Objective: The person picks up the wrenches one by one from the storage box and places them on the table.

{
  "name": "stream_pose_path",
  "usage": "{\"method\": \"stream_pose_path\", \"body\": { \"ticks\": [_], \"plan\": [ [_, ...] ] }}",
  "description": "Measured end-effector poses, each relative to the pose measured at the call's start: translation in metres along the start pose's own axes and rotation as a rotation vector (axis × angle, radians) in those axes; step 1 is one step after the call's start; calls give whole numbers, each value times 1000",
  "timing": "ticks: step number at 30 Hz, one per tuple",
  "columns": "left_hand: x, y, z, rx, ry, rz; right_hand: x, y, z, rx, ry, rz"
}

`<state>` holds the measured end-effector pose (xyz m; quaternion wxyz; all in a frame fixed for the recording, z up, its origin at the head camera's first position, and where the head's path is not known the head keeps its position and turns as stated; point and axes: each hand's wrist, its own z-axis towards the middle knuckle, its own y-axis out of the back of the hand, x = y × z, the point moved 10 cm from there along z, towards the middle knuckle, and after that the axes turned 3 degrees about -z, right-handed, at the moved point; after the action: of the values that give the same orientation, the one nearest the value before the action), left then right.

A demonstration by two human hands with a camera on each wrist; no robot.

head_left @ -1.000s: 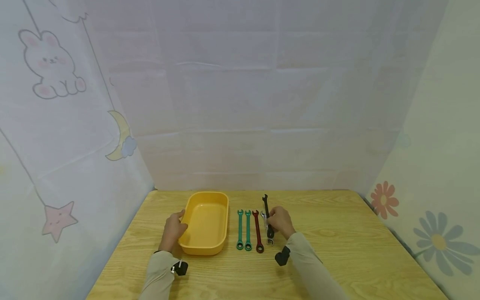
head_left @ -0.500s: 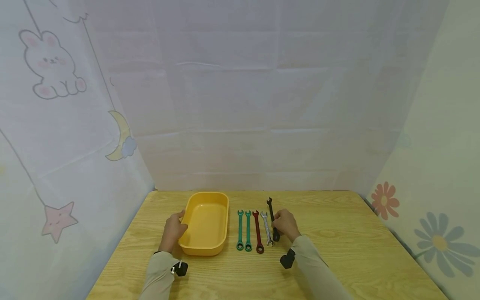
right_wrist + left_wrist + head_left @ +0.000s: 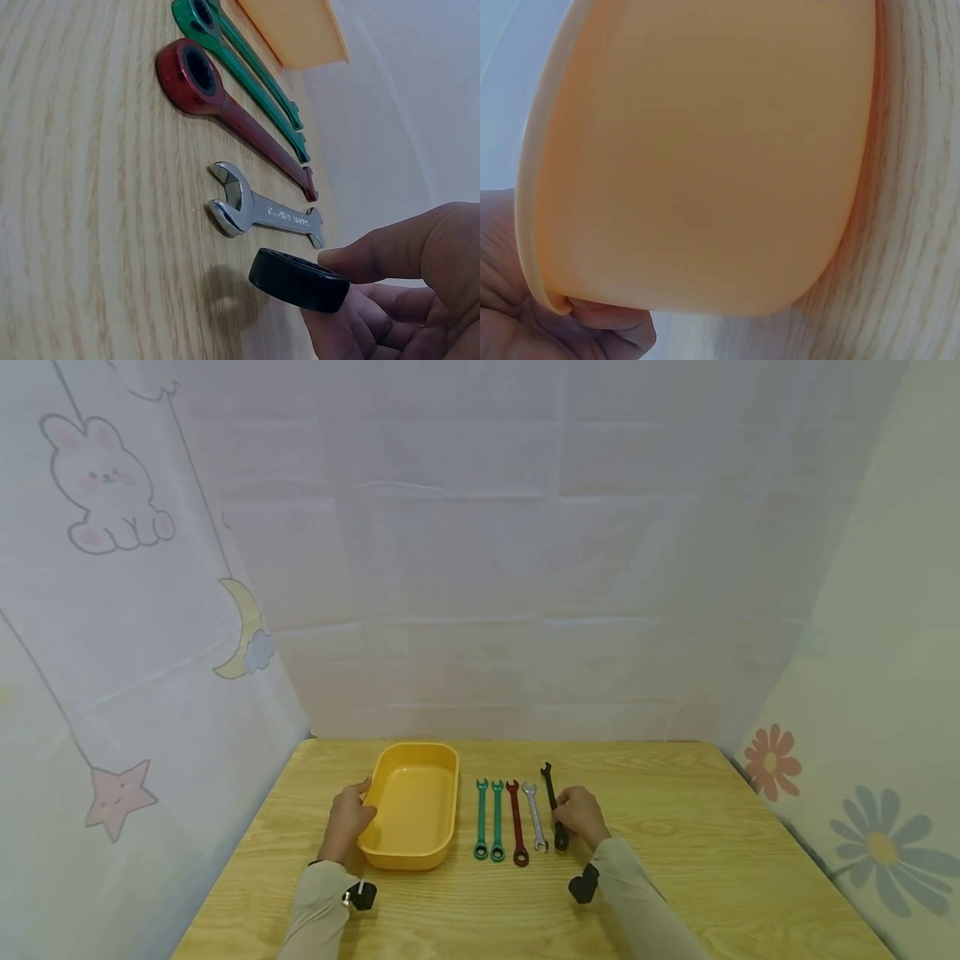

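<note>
My right hand (image 3: 582, 814) pinches a black wrench (image 3: 551, 789) at the right end of a row of wrenches. In the right wrist view its dark ring end (image 3: 298, 280) juts out between thumb and fingers, casting a shadow on the wood. Left of it lie a silver open-ended wrench (image 3: 536, 817), a red ratchet wrench (image 3: 517, 823) and two green ratchet wrenches (image 3: 497, 821), side by side. My left hand (image 3: 347, 817) grips the left rim of a yellow plastic tub (image 3: 408, 862), thumb over the edge and fingers outside.
A wooden table (image 3: 480, 918) carries everything. Pale cloth hangs behind it as a back wall (image 3: 465, 568), with printed side walls left and right. The tub's raised sides stand left of the wrench row.
My right hand has carried the black wrench to the right and a little toward me, from over the silver wrench to beside it. The left hand stays on the tub.
</note>
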<state>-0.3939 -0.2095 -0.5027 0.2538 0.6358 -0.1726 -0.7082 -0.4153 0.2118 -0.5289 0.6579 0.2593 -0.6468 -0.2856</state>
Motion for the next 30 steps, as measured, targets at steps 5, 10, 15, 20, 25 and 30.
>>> {"method": "stream_pose_path", "body": {
  "ticks": [5, 10, 15, 20, 25, 30],
  "plan": [
    [0, 0, 0, 4, 0, 4, -4, -3, 0, -2, -4, 18],
    [3, -2, 1, 11, 23, 3, -3, -4, -4, 23, -9, 10],
    [3, 0, 3, 0, 17, 8, -3, -5, -8, 41, -12, 28],
    [1, 1, 4, 0, 10, 12, -5, -5, -10, 41, -11, 24],
    [5, -1, 3, 22, 30, 6, -9, -7, -12, 32, -18, -9],
    [7, -3, 4, 25, 32, -3, -9, -6, -14, -26, -9, -69]
  ]
}}
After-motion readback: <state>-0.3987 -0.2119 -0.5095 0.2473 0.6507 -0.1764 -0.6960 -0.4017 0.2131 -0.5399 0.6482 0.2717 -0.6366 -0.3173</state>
